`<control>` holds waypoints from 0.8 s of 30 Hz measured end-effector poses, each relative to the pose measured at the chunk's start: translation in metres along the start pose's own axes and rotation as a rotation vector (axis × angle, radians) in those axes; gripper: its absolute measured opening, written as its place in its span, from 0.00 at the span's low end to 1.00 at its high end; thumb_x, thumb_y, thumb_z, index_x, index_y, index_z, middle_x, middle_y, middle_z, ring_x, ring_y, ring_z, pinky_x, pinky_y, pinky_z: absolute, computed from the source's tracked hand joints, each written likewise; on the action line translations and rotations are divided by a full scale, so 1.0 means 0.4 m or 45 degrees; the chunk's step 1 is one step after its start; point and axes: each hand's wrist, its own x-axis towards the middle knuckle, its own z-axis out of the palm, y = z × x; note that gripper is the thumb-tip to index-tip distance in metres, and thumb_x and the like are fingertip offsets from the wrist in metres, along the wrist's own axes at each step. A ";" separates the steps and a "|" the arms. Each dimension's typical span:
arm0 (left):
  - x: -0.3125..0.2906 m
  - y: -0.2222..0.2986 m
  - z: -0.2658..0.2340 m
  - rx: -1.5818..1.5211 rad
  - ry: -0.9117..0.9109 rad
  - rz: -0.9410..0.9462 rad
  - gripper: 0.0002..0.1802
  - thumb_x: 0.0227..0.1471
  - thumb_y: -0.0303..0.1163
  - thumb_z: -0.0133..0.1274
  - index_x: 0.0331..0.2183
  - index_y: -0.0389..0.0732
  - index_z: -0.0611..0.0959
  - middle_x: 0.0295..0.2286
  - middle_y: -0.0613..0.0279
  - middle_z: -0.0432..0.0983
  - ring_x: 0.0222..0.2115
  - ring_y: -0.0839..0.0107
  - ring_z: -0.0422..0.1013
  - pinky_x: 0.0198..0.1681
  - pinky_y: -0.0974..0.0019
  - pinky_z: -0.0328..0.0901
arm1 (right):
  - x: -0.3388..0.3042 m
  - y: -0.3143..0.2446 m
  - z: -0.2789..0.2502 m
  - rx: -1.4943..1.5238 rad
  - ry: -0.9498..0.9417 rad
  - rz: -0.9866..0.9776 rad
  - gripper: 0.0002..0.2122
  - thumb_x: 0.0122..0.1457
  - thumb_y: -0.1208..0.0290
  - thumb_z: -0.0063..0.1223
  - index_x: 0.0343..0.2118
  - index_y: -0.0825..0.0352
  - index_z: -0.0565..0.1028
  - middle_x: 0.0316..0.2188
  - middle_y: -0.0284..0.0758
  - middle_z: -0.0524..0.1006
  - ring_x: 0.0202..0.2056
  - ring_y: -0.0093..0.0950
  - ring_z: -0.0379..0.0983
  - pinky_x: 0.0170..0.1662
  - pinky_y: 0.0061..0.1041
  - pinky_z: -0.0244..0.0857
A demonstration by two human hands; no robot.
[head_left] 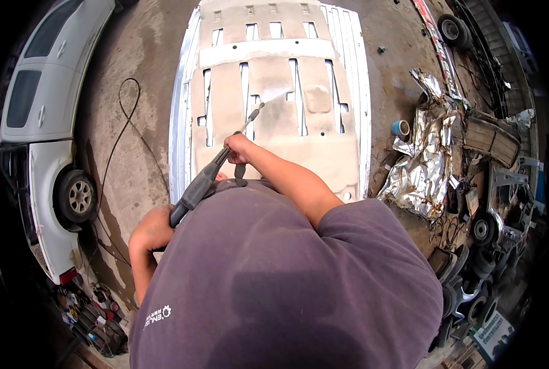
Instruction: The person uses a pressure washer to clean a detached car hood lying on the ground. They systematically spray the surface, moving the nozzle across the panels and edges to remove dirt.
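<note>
Held slantwise in front of my body is a black pressure washer gun (197, 186). Its rear end sits in my left hand (152, 228), whose fingers are mostly hidden behind the gun. Farther forward, my right hand (238, 147) is closed round the front part, near a black side handle. From the nozzle (261, 106) a fine white spray fans out to the far right. It strikes a beige moulded floor liner (273, 126) with long slots, where a greyish wet patch shows. Under the liner lies a ribbed white metal panel (355, 74).
A white pickup truck (44, 98) stands on the left. Beside it a black hose (122, 126) loops over the wet concrete. To the right lie a crumpled silver foil sheet (427, 154), a blue can (400, 128), and scattered car parts with several tyres (484, 228).
</note>
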 end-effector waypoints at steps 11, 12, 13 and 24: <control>0.120 0.077 -0.024 0.141 -0.147 0.306 0.23 0.36 0.36 0.65 0.35 0.31 0.84 0.29 0.40 0.81 0.32 0.48 0.79 0.38 0.53 0.71 | -0.033 -0.037 -0.190 0.001 0.095 -0.062 0.08 0.58 0.73 0.47 0.22 0.61 0.68 0.16 0.30 0.68 0.13 0.23 0.60 0.17 0.24 0.59; 0.150 0.073 -0.025 0.181 -0.163 0.386 0.22 0.36 0.35 0.64 0.35 0.31 0.84 0.29 0.40 0.81 0.32 0.48 0.79 0.37 0.53 0.71 | -0.037 -0.021 -0.222 0.008 0.062 -0.044 0.08 0.59 0.72 0.46 0.23 0.61 0.68 0.16 0.30 0.68 0.13 0.23 0.60 0.18 0.23 0.59; 0.176 0.078 -0.030 0.220 -0.190 0.413 0.21 0.36 0.34 0.63 0.34 0.31 0.84 0.29 0.39 0.81 0.32 0.47 0.79 0.37 0.53 0.71 | -0.037 -0.007 -0.245 0.014 0.028 -0.025 0.08 0.59 0.71 0.45 0.23 0.61 0.68 0.17 0.30 0.68 0.14 0.23 0.60 0.18 0.23 0.59; 0.303 0.192 -0.178 0.424 -0.283 0.535 0.23 0.36 0.41 0.63 0.31 0.31 0.84 0.29 0.36 0.80 0.34 0.42 0.78 0.39 0.50 0.70 | -0.003 -0.094 -0.334 -0.012 0.199 0.047 0.09 0.60 0.66 0.47 0.23 0.59 0.69 0.17 0.29 0.70 0.17 0.24 0.65 0.21 0.25 0.61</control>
